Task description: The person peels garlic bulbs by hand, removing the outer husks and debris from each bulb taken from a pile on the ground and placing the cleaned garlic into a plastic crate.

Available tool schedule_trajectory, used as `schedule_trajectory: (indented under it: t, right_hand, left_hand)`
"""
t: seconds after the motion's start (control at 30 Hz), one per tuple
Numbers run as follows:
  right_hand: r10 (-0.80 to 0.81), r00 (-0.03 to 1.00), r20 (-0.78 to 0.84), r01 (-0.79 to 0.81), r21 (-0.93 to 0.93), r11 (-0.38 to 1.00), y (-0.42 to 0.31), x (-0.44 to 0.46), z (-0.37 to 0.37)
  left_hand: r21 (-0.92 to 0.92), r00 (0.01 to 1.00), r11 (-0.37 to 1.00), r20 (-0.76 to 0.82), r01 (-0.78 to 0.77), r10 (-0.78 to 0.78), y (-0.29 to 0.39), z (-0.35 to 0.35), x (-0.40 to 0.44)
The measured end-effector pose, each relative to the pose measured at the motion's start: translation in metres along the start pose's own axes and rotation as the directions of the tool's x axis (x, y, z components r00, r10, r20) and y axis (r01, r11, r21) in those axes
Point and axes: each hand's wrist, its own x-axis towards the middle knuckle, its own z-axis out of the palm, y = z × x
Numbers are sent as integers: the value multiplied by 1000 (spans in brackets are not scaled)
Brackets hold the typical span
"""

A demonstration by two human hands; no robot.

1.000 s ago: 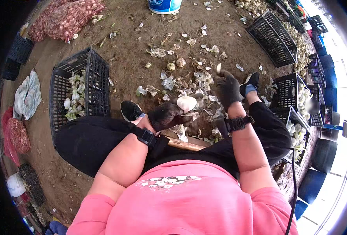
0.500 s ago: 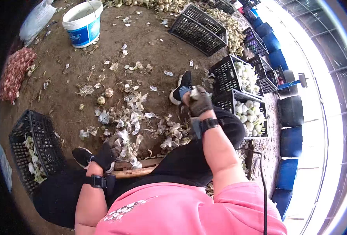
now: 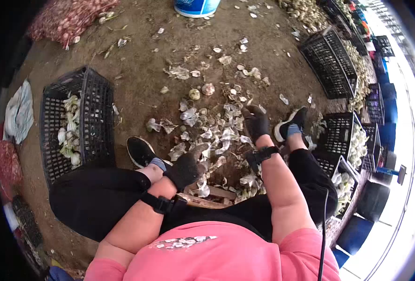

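My left hand, in a dark glove, is over the scattered garlic skins between my feet. Its thumb and fingers are apart, with no bulb visible in them. Also gloved, my right hand hangs above the right side of the skins, near my right shoe. Its fingers are bent and slightly apart, and I make out nothing held. Two garlic bulbs lie on the ground beyond the skins. Close to my right leg, a black crate contains white garlic bulbs, with another filled crate nearer my knee.
On the left stands a black crate with some stemmed garlic. A red mesh sack lies at the far left, and a blue-and-white bucket stands ahead. Another black crate leans near heaped garlic. A wooden piece lies between my legs.
My view has swung left. My right hand has moved from beside the right crates, where it held a white bulb, to over the skins; the bulb no longer shows in it.
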Motion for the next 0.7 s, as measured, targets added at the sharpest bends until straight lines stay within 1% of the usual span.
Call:
schedule_trajectory:
  t: [0.03,0.1,0.13,0.17,0.2,0.23,0.27,0.3,0.33,0.37,0.4,0.43,0.5,0.53,0.57,0.63,0.67,0.7]
  right_hand:
    - [-90,993,-76,96,74,993,2,7,38]
    - [-72,997,-16,73,160,984,-33,21,74]
    - [-241,970,-35,240,-25,970,-58,30,78]
    - [-405,914,-24,392,-207,897,-75,42,83]
    - [-330,940,85,341,-227,912,-77,55,97]
    - [-283,952,119,303,-227,925,-78,63,108]
    - [-257,949,182,289,-178,941,-70,77,116]
    - [-233,942,241,270,-132,954,-61,91,119]
    - [-245,941,234,283,-147,948,-61,97,120]
    - [-147,965,216,149,9,989,-67,94,114]
    - [-296,925,238,324,-87,942,-72,87,103]
    - [-434,858,274,489,-178,854,-78,79,92]
    - [-455,819,349,554,-275,786,-113,38,58]
    - [-523,808,273,568,-125,813,-122,18,46]
    - [-409,893,188,418,-9,908,-127,-5,38]
    - [-393,904,168,376,126,918,-138,-42,21]
    - [-407,904,128,379,200,904,-137,-58,20]
    - [-422,903,84,386,273,881,-136,-72,19]
  left_hand:
    - [-85,999,996,13,35,-34,2,0,-2]
    - [-33,998,999,-65,-22,20,5,2,-3]
    - [-23,999,999,-38,31,-32,17,-4,-4]
    - [-57,994,997,-102,-43,37,16,-4,-4]
    - [-113,997,994,-82,-5,-4,17,-6,-4]
    - [-167,997,985,-60,33,-44,25,-11,-4]
    - [-289,989,948,-19,136,-148,18,-9,-2]
    - [-288,988,947,-28,138,-153,10,-7,2]
    - [-194,979,977,-166,84,-117,2,-5,5]
    - [-91,953,995,-295,41,-66,0,-6,6]
    - [-219,937,976,-338,10,-86,-3,-7,8]
    - [-223,936,975,-342,6,-84,-11,-5,13]
    - [-358,866,931,-483,-62,-128,-28,6,24]
    - [-315,822,938,-566,-141,-66,4,-8,19]
    - [-309,848,951,-512,-32,-138,2,-10,19]
    - [-304,819,944,-570,-126,-74,15,-10,16]
    - [-638,902,770,-334,-1,-275,45,-23,10]
    - [-546,906,801,-423,-247,-9,11,-7,21]
